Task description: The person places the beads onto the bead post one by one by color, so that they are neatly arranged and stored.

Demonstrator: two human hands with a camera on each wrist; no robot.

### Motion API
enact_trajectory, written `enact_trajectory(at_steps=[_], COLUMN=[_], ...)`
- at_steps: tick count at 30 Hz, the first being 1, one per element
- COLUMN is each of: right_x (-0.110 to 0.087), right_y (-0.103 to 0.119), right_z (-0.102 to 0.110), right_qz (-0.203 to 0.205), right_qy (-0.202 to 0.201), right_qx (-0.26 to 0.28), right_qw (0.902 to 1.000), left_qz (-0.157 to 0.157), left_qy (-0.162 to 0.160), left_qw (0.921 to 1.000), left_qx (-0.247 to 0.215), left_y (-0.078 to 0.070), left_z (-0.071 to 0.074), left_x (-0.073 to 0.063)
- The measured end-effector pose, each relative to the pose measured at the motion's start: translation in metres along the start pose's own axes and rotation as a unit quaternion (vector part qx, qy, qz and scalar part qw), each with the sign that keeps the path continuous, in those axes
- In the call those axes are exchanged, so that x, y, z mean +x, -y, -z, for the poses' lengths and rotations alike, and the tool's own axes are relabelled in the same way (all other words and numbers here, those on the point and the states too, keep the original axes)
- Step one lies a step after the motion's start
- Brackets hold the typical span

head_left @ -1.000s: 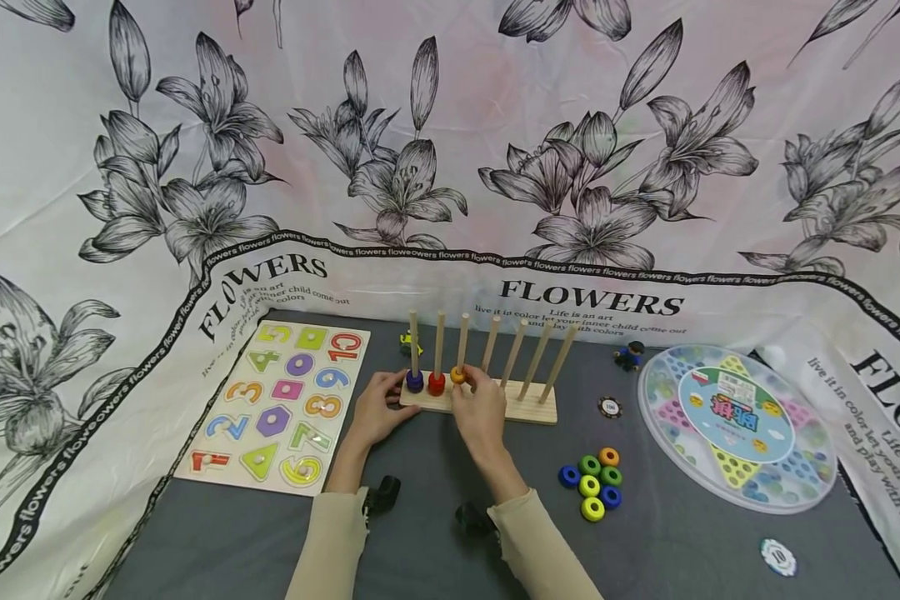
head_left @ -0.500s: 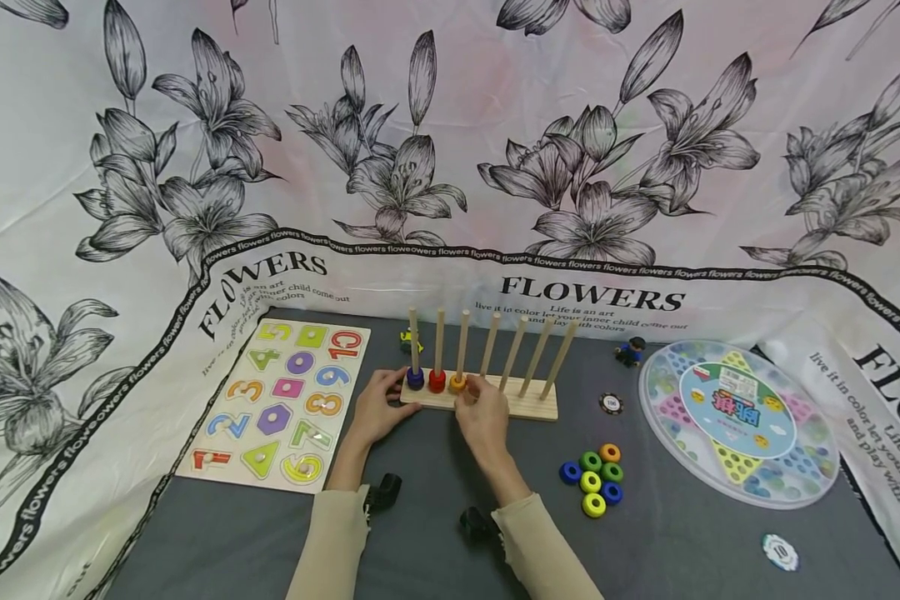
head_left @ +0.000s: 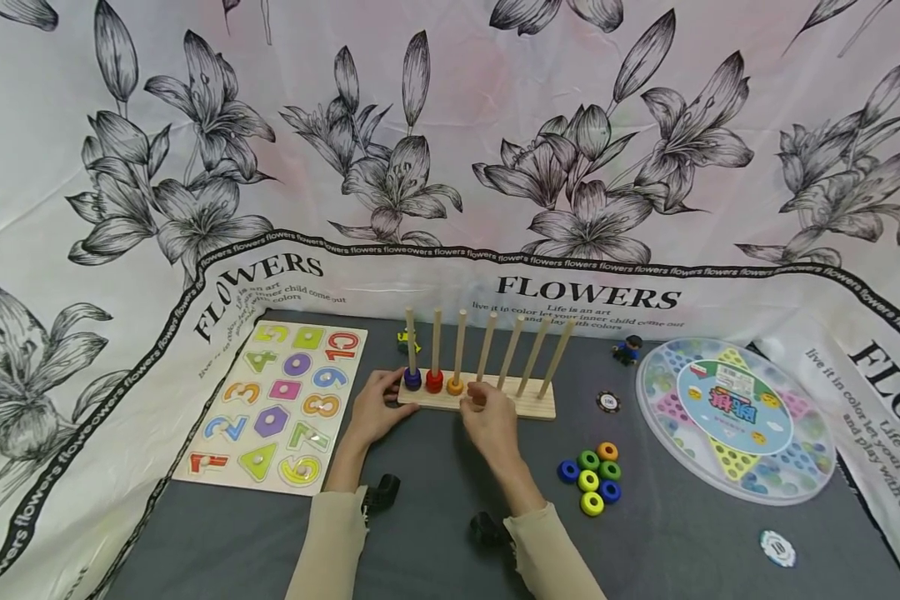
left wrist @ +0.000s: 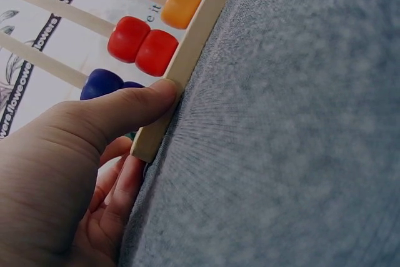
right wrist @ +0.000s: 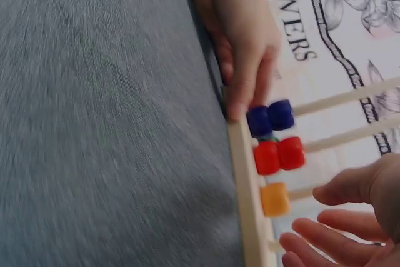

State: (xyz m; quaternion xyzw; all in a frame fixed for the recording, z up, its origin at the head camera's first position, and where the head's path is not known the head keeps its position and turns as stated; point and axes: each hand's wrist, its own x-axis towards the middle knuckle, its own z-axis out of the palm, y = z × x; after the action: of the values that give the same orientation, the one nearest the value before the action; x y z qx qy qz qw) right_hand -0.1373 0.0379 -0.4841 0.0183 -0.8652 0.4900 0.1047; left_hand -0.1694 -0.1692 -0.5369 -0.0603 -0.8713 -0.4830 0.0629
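Observation:
A wooden peg stand (head_left: 532, 406) with several upright pegs stands on the grey cloth. My left hand (head_left: 375, 408) grips its left end; in the left wrist view the thumb lies on the base and the fingers are behind the end. Two dark blue beads (right wrist: 270, 117) sit on the first peg and two red beads (left wrist: 142, 46) on the second. One orange bead (head_left: 455, 387) is at the bottom of the third peg. Beside it, apart from the bead, is my right hand (head_left: 492, 423), fingers loosely spread and holding nothing, as the right wrist view shows.
Several loose coloured beads (head_left: 588, 481) lie to the right. Left is a number puzzle board (head_left: 322, 427); far right, a round game box (head_left: 810, 483). Two chips, one dark (head_left: 608, 402) and one pale (head_left: 777, 549), a toy figure (head_left: 627, 351) and a small yellow-green toy (head_left: 403, 342) lie around.
My right hand has slid the orange bead down the third peg to the base, let it go and drawn back slightly to the right. The left hand keeps its grip.

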Motion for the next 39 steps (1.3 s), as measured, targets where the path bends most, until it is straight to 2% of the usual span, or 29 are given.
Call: enact_trajectory(at_steps=[3,8,14,17,22,29,35,39], right_x=[0.000,0.003,0.005,0.004,0.004,0.005,0.001,0.002], right_y=[0.000,-0.005,-0.021,-0.030,-0.049,-0.069,-0.088,-0.100], right_z=[0.011,0.035,0.067,0.080,0.101,0.141,0.179,0.198], right_qz=[0.004,0.032,0.074,0.089,0.096,0.102,0.064,0.041], right_qy=[0.021,0.040,0.132,0.157,0.151,0.145,0.153,0.184], right_qx=[0.011,0.045,0.061,0.063,0.066,0.072,0.012,-0.027], right_qw=[0.9997,0.9977,0.9866,0.9814,0.9816,0.9816,0.9861,0.9817], left_qz=[0.000,-0.002,0.001,0.002,0.008,0.013,0.009,0.007], left_qy=[0.002,0.005,0.002,0.004,0.006,0.004,0.006,0.002], left_qw=[1.0000,1.0000,1.0000,1.0000,0.9999,0.9999,0.9999,1.0000], left_qx=[0.002,0.001,0.003,0.003,0.002,0.002,0.004,0.006], left_y=[0.000,0.001,0.001,0.001,-0.001,-0.003,-0.001,0.000], left_z=[0.000,0.000,0.001,0.001,0.001,0.002,0.001,0.001], left_x=[0.000,0.000,-0.001,-0.001,-0.001,-0.001,-0.001,-0.001])
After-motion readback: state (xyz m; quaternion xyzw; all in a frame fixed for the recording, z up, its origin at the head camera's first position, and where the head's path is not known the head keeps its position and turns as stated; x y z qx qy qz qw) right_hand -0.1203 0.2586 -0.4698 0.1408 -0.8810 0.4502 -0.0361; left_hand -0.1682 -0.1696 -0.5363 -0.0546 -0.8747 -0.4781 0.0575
